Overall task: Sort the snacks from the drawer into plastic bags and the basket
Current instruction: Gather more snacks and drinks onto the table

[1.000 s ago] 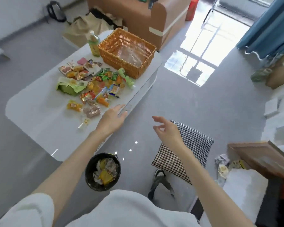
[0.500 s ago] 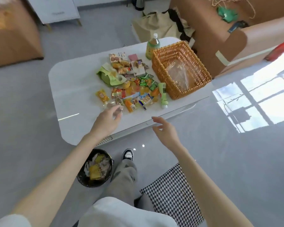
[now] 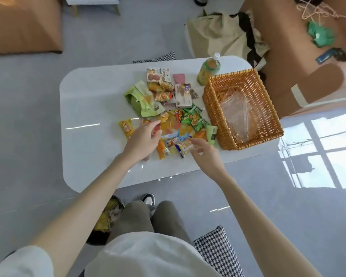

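One table (image 3: 92, 154) carried one basket (image 3: 231, 73) at three o'clock, one plastic bag (image 3: 236, 114) inside, one bottle (image 3: 208, 70) at one o'clock, one biscuit box (image 3: 158, 75), one chocolate box (image 3: 184, 96), one green pouch (image 3: 140, 100), one pink packet (image 3: 179, 78); small wrapped snacks (image 3: 180, 120) lay too heaped to count.

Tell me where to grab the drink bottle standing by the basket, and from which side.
Grip the bottle round its shoulder, just under the white cap, coming from above and from the left. It stands upright at the far edge of the table. The basket corner hides its base on the near right, while a bare strip lies between it and the pink packet.
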A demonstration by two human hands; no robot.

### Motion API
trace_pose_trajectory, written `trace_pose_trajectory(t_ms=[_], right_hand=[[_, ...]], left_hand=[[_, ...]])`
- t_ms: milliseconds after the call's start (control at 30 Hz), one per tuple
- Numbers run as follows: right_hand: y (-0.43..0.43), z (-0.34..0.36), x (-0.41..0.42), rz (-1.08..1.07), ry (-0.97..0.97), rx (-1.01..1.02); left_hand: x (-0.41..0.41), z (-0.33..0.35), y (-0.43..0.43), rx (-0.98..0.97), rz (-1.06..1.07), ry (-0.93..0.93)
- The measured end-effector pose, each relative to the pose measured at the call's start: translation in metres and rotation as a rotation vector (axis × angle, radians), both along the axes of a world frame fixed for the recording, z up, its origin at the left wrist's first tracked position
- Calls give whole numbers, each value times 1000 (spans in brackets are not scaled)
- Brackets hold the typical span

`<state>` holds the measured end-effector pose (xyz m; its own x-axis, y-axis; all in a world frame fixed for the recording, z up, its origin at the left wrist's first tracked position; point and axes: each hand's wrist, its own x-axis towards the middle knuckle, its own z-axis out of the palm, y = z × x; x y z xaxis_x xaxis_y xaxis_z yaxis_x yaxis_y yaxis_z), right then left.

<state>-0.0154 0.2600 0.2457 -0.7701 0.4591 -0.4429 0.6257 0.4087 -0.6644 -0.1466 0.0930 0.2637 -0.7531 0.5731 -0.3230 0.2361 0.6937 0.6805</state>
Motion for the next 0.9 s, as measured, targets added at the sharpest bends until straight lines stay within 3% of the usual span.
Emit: trace_pose_trajectory(t_ms=[400,667,900], right_hand=[[82,-93,-62,260,-31,65],[113,-216,-96,384,215,204],[122,-296,-117,369,470,314]], left_hand=[[-30,-87,73,19,187,65],[-35,-216,104,89,215,217],[-47,-303,111,110,189,434]])
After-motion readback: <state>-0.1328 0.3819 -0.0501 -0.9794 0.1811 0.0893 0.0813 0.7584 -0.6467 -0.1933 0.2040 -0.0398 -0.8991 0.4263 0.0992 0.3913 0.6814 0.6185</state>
